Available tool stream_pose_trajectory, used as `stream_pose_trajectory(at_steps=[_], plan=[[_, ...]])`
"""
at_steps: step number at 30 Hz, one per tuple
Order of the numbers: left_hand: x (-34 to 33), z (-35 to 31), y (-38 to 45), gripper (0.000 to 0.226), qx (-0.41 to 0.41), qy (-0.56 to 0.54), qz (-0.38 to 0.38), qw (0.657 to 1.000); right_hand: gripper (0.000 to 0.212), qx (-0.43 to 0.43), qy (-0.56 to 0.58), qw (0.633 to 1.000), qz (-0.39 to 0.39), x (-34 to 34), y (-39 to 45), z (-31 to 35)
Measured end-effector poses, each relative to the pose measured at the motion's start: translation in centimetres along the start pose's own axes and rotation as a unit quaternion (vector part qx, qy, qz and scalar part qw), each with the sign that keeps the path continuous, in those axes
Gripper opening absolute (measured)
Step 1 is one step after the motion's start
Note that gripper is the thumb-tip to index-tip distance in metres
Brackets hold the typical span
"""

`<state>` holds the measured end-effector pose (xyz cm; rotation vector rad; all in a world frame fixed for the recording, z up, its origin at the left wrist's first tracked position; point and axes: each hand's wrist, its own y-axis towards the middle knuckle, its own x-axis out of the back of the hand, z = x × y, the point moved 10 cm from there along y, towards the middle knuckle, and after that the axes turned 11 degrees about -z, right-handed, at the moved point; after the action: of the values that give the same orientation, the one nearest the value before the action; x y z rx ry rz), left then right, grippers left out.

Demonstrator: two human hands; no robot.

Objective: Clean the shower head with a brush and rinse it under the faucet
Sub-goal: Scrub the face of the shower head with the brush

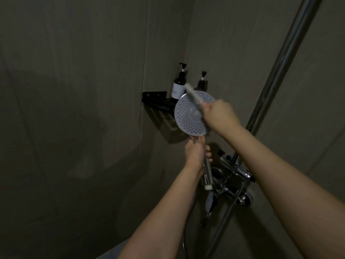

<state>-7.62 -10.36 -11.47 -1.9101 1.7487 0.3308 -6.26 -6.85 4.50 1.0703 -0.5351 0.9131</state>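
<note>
Shower head [190,114], a round pale disc dotted with nozzle holes, is held up in the air in front of the dark tiled corner, its face turned toward the camera. The left hand [196,151] grips its chrome handle [207,171] just below the disc, fingers curled round it; the handle runs down to a white end fitting. The right hand [219,114] is clenched round a white brush [193,95], which lies slanted across the upper right part of the disc, its blurred tip reaching past the top rim. Behind the shower head a black corner shelf [155,99] is fixed to the wall and carries two dark pump bottles [179,85], one with a white label. Lower right, the chrome faucet [237,184] sits on the wall beneath the forearms, with a chrome riser pipe [280,68] rising from it up toward the top right.
</note>
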Motion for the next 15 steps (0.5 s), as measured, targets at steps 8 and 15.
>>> stream_pose_trajectory(at_steps=[8,15], plan=[[0.1,0.0,-0.2,0.009,0.013,-0.021,0.0,1.0,0.041,-0.015,0.03,0.998,0.051,-0.4,-0.3,-1.3],[0.0,-0.4,-0.4,0.008,0.016,-0.025,0.02,0.999,0.039,-0.026,0.046,0.995,0.082,-1.1,-1.3,-2.5]])
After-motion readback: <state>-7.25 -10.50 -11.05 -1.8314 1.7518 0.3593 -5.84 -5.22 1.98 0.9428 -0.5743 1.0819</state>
